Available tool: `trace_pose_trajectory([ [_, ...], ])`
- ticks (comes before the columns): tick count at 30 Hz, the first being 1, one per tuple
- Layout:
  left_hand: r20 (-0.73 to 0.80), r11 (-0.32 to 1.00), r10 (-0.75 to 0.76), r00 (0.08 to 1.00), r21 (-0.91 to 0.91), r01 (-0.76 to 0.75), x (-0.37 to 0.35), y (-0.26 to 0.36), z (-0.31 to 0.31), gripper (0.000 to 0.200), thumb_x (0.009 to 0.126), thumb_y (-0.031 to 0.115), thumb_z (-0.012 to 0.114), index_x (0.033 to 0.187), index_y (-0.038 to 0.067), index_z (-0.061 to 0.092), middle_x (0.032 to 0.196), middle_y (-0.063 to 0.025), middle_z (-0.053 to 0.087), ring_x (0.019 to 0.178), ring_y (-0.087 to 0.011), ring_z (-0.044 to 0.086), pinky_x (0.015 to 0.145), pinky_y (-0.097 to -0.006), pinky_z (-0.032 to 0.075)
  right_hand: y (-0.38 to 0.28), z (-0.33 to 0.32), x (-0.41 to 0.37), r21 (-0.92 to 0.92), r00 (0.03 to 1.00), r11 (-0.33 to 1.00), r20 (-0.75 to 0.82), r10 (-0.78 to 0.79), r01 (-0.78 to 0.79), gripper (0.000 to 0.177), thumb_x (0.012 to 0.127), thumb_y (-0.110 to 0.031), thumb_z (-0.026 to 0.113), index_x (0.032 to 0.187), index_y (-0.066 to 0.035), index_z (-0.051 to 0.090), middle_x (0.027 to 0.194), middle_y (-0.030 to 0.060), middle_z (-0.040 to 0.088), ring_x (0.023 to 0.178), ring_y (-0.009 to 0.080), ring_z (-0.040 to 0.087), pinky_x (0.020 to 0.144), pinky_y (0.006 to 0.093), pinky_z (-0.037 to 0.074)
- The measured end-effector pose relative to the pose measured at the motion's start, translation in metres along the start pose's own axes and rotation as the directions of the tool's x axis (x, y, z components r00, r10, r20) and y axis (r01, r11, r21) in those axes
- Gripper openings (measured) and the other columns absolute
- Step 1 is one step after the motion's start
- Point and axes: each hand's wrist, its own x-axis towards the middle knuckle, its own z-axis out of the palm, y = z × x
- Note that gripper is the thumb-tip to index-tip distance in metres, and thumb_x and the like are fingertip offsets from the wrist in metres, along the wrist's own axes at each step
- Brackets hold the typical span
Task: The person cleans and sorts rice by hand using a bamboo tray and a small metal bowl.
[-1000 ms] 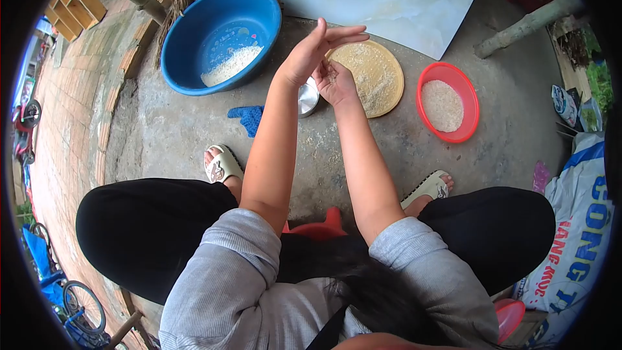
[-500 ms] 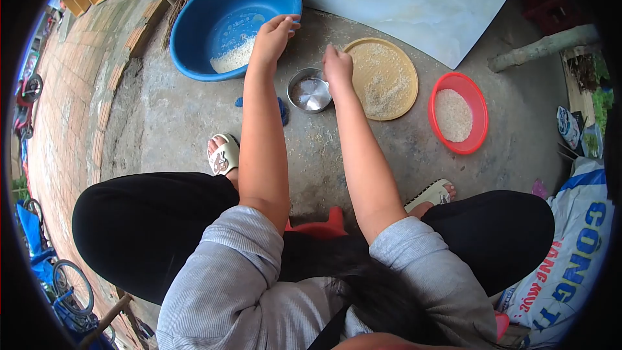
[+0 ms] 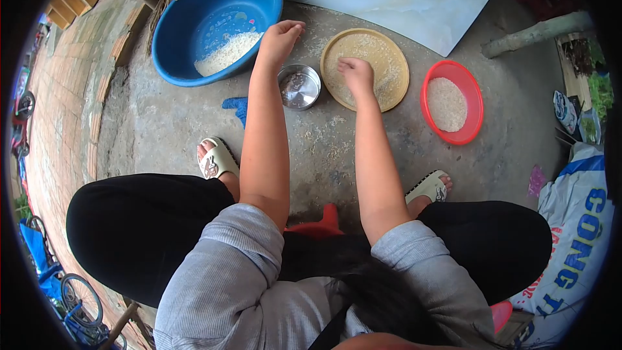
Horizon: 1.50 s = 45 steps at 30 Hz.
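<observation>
My left hand [image 3: 279,43] hovers just right of the big blue tub [image 3: 167,58], its fingers curled together; what they hold, if anything, is hidden. White rice grains [image 3: 228,54] lie heaped on the tub's near side. Over the round yellow tray [image 3: 396,95] is my right hand [image 3: 357,78], fingers stretched leftward and a little apart, with nothing visible in them. Grains are scattered across the tray. Between my forearms stands a small metal bowl [image 3: 302,93] with some dark bits inside.
A red basin [image 3: 479,107] holding rice grains [image 3: 447,105] is on the right. Behind the tray lies a large pale board [image 3: 402,0]. Spilled grains dot the concrete. A blue cloth-like item [image 3: 237,109] lies beside my left forearm, and a printed sack [image 3: 576,233] is at far right.
My right hand has moved from beside the metal bowl to over the yellow tray, its fingers loosening. My left hand has shifted off the tub's rim toward the tray.
</observation>
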Motion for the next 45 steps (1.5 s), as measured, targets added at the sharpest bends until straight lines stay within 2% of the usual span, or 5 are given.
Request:
trace_pose_trajectory([
  [9, 0.164, 0.846, 0.071, 0.984, 0.513, -0.147, 0.003, -0.056, 0.116, 0.022, 0.075, 0.015, 0.059, 0.092, 0.009, 0.070, 0.086, -0.0149, 0.067, 0.081, -0.0278, 0.065, 0.077, -0.0344, 0.050, 0.073, -0.104, -0.034, -0.360, 0.846, 0.897, -0.532, 0.027, -0.255, 0.015, 0.078, -0.005, 0.059, 0.088, -0.004, 0.069, 0.085, 0.0147, 0.068, 0.078, 0.0227, 0.066, 0.072, 0.0306, 0.050],
  [15, 0.312, 0.756, 0.205, 0.928, 0.551, -0.353, -0.021, -0.095, 0.176, 0.039, 0.065, 0.010, 0.068, 0.104, 0.013, 0.067, 0.110, -0.0126, 0.060, 0.101, -0.0325, 0.056, 0.089, -0.0373, 0.046, 0.082, -0.096, -0.044, 0.403, 0.778, 0.907, -0.607, 0.161, 0.126, 0.015, 0.083, 0.000, 0.056, 0.095, 0.000, 0.066, 0.091, 0.0068, 0.066, 0.083, 0.0121, 0.060, 0.077, 0.0247, 0.047],
  [30, 0.140, 0.886, -0.270, 0.952, -0.352, 0.303, -0.011, -0.094, 0.168, 0.016, 0.079, 0.003, 0.068, 0.090, -0.008, 0.066, 0.078, -0.0100, 0.065, 0.067, -0.0149, 0.063, 0.065, -0.0235, 0.053, 0.049, -0.100, -0.038, 0.411, 0.880, 0.887, -0.316, 0.355, -0.210, 0.018, 0.088, -0.006, 0.053, 0.100, 0.003, 0.061, 0.098, 0.0132, 0.063, 0.096, 0.0191, 0.059, 0.088, 0.0285, 0.046],
  [37, 0.472, 0.988, -0.133, 0.872, 0.128, 0.082, -0.013, -0.011, 0.151, 0.026, 0.077, 0.006, 0.068, 0.100, -0.005, 0.066, 0.086, -0.0122, 0.068, 0.078, -0.0162, 0.064, 0.073, -0.0260, 0.051, 0.013, -0.069, -0.038, 0.907, 0.846, 0.157, 0.286, 0.450, -0.391, 0.035, 0.096, -0.023, 0.035, 0.114, 0.005, 0.046, 0.105, 0.0175, 0.053, 0.102, 0.0263, 0.054, 0.090, 0.0370, 0.050],
  [45, 0.451, 0.881, 0.143, 0.881, 0.347, -0.320, -0.028, 0.004, 0.113, 0.042, 0.080, 0.019, 0.061, 0.118, 0.001, 0.057, 0.108, -0.0184, 0.063, 0.097, -0.0222, 0.062, 0.083, -0.0312, 0.046, 0.004, -0.044, -0.030, 0.943, 0.823, 0.080, 0.238, 0.516, -0.323, 0.024, 0.095, -0.015, 0.038, 0.099, 0.005, 0.050, 0.093, 0.0145, 0.056, 0.085, 0.0217, 0.058, 0.078, 0.0313, 0.053],
])
